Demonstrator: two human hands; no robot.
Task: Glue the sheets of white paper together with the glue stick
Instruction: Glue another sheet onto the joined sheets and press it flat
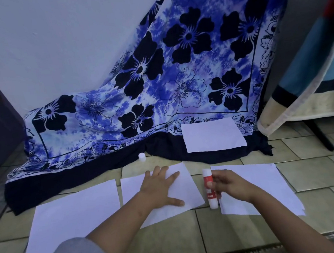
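On floor tiles | our left hand (163,189) lies flat, pinning middle sheet (187,187) | right hand (228,183) grips upright, uncapped glue stick (209,189) just beside sheet's right edge

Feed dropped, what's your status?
Left hand flat on middle sheet. Right hand holds glue stick, cap off. Nothing blocking.

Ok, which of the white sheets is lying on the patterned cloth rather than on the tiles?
The far sheet, beyond the right hand. It rests on the blue floral cloth's dark border; the other sheets lie on the floor tiles.
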